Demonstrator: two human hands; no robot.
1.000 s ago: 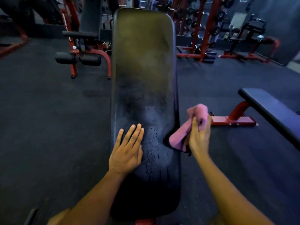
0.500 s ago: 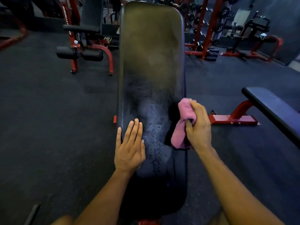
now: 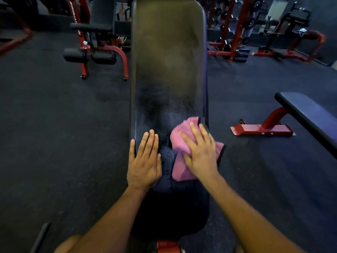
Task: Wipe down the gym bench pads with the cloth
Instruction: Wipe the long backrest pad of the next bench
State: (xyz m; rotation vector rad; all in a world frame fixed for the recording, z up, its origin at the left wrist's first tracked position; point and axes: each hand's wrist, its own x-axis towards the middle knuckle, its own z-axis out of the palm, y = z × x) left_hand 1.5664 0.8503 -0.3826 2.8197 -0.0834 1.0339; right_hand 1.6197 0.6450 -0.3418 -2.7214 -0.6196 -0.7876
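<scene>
Partly hidden, the pink cloth (image 3: 179,145) lies under flat right-hand fingers (image 3: 194,132), seemingly ungripped; left hand (image 3: 144,165) flat on pad (image 3: 167,61).

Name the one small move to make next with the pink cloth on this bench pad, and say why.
Probably sweep the pink cloth leftward under the right hand. It lies flat on the bench pad near its right edge, and droplets sit between it and the left hand, which rests flat on the pad.
</scene>
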